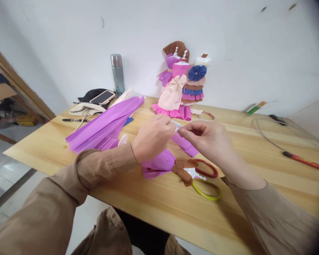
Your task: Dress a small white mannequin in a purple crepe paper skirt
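Close together over the middle of the table, my left hand and my right hand meet at a small whitish, clear-looking packet with coloured specks. The left fingers are curled, while the right thumb and forefinger pinch at its edge. Below them lies a purple paper dress piece with a brown band at its gathered end. Scissors with a red and a yellow-green handle loop lie beside it, their blades hidden. A purple paper strip shows beneath my hands.
Several paper-dressed forms stand against the wall. On the left are large purple paper, a phone on a dark bag, a pen and a thermos. A red-handled tool with a cable lies right.
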`<control>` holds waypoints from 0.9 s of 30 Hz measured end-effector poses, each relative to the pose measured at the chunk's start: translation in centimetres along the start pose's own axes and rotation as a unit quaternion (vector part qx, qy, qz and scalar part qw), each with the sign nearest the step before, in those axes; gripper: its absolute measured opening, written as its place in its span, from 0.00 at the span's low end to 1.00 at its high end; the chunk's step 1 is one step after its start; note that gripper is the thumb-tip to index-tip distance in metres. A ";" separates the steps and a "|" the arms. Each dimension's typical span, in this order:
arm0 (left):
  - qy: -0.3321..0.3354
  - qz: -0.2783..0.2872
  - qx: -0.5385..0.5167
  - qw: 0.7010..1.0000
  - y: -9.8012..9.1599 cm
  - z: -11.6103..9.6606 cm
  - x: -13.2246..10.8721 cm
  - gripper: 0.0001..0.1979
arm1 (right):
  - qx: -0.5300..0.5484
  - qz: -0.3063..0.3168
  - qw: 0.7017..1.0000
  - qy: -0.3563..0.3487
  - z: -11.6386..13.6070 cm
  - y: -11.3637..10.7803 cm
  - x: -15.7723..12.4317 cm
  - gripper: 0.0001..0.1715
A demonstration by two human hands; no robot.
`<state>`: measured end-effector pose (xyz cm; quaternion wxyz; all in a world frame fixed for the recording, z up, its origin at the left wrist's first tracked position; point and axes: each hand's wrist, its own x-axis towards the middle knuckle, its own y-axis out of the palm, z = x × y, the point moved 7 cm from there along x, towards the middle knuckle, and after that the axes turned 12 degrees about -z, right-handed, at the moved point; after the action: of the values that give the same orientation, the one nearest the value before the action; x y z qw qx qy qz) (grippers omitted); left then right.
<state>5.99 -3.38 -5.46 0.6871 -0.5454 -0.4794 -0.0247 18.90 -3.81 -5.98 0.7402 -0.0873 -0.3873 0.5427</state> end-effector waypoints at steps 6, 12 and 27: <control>0.076 -0.068 0.114 0.988 0.1 -0.7 -0.8 0.15 | 0.004 -0.025 1.000 0.017 0.3 -0.2 0.2 0.15; 0.045 -0.046 0.073 0.995 0.7 0.3 -1.0 0.13 | 0.006 -0.025 1.000 0.016 0.4 -0.1 0.1 0.15; 0.058 0.056 0.085 0.993 -0.1 -0.1 -0.7 0.12 | -0.002 0.000 1.000 0.017 0.6 0.4 -0.3 0.17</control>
<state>5.62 -3.90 -5.83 0.7580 -0.5087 -0.4076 0.0225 18.17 -4.14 -5.89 0.7465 -0.0980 -0.3752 0.5407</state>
